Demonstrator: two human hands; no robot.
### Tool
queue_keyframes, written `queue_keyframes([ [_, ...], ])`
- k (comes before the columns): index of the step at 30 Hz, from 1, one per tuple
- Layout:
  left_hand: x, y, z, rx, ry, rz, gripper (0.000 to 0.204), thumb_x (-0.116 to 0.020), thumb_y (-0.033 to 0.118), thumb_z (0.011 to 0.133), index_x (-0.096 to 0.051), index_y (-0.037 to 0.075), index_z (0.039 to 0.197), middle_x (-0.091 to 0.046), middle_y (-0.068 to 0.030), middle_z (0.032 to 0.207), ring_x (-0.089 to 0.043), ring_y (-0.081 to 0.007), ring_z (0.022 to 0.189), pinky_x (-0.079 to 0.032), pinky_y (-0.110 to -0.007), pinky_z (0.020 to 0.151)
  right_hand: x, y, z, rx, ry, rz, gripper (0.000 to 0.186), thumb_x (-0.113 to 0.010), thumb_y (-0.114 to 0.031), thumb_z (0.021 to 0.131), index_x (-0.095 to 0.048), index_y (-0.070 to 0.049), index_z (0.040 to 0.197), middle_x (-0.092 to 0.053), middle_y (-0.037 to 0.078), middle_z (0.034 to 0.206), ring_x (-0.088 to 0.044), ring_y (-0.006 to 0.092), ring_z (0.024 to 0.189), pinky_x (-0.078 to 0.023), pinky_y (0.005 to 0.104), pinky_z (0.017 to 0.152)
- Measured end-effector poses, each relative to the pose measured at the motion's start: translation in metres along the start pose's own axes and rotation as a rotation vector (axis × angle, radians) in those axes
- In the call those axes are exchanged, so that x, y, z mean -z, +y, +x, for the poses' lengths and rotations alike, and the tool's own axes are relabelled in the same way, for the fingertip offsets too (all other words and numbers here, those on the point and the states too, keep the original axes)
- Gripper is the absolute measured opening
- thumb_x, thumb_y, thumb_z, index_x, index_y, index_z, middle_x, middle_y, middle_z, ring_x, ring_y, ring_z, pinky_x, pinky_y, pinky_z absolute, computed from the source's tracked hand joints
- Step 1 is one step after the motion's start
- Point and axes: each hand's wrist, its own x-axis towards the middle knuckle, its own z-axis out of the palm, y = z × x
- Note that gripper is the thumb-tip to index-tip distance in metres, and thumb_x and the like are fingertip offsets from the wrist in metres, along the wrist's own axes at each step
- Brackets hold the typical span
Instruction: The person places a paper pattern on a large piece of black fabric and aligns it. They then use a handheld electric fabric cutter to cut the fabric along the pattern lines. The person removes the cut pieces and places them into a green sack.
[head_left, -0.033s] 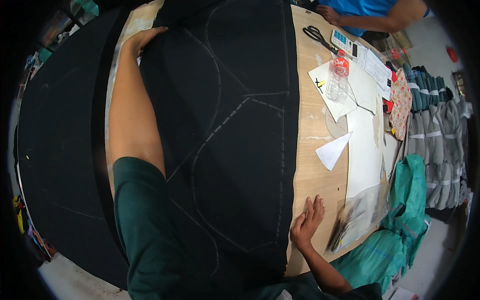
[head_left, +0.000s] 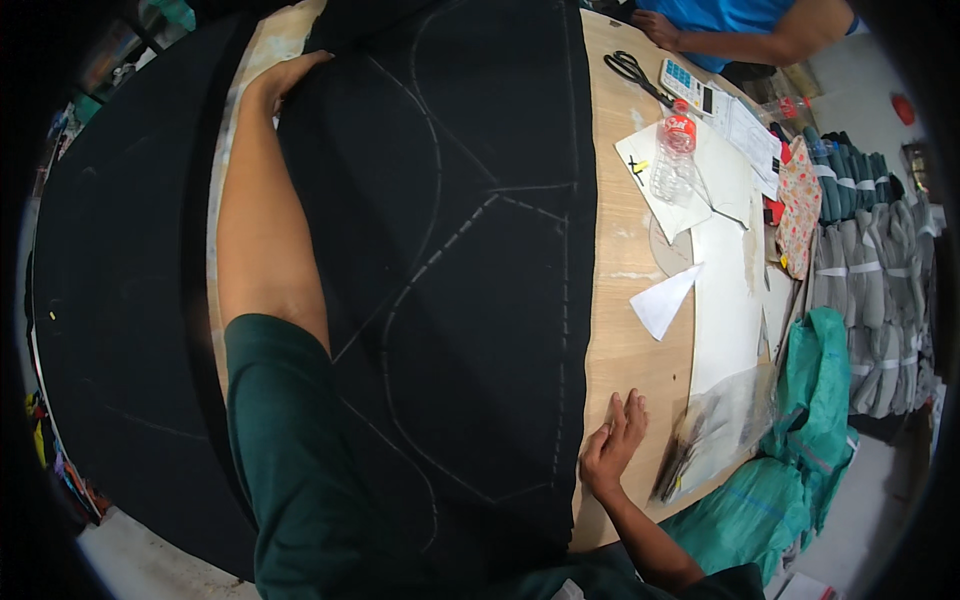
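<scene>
A large sheet of black fabric (head_left: 480, 330) lies on the wooden table, marked with curved and straight chalk lines, some dashed. My left hand (head_left: 290, 75) reaches to the far left edge of this sheet, fingers stretched to the right onto the cloth and thumb apart on the near side. Part of its grip side is hidden. My right hand (head_left: 617, 447) rests palm down on the bare wood (head_left: 640, 370), just right of the fabric's right edge, fingers extended and holding nothing. Another black fabric piece (head_left: 120, 300) spreads out left of my left forearm.
Right of the fabric are black scissors (head_left: 632, 72), a calculator (head_left: 688, 84), a clear bottle (head_left: 676, 165), papers (head_left: 725, 300), a white triangular piece (head_left: 664, 303) and a plastic sleeve (head_left: 720, 430). Green sacks (head_left: 815, 390) and bundled grey cloth (head_left: 870, 290) stand beyond. A person in blue (head_left: 740, 30) leans at the far right.
</scene>
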Motion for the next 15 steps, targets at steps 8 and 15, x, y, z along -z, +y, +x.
queue_keyframes([
  [8, 0.004, -0.008, -0.004, -0.22, -0.038, -0.185, 0.096, -0.08, 0.061, 0.088, -0.06, -0.006, 0.154, -0.063, -0.0293, 0.152, -0.063, -0.038, 0.138, -0.049, -0.043, 0.116, 0.003, 0.0, 0.001, 0.0, -0.006, 0.003, 0.066, -0.05, -0.007, 0.098, -0.048, -0.003, 0.164, -0.036, 0.031, 0.173, -0.026, 0.0519, 0.165, -0.015, 0.0681, 0.132],
  [15, 0.056, -0.075, -0.006, -0.161, 0.476, -0.814, 0.06, -0.091, 0.044, 0.086, -0.077, -0.006, 0.116, -0.075, -0.0075, 0.087, -0.072, -0.0135, 0.066, -0.051, -0.024, 0.056, -0.003, 0.0, 0.001, 0.026, 0.011, 0.042, 0.065, -0.052, -0.007, 0.097, -0.05, -0.003, 0.162, -0.037, 0.029, 0.173, -0.028, 0.05, 0.164, -0.015, 0.0682, 0.133],
])
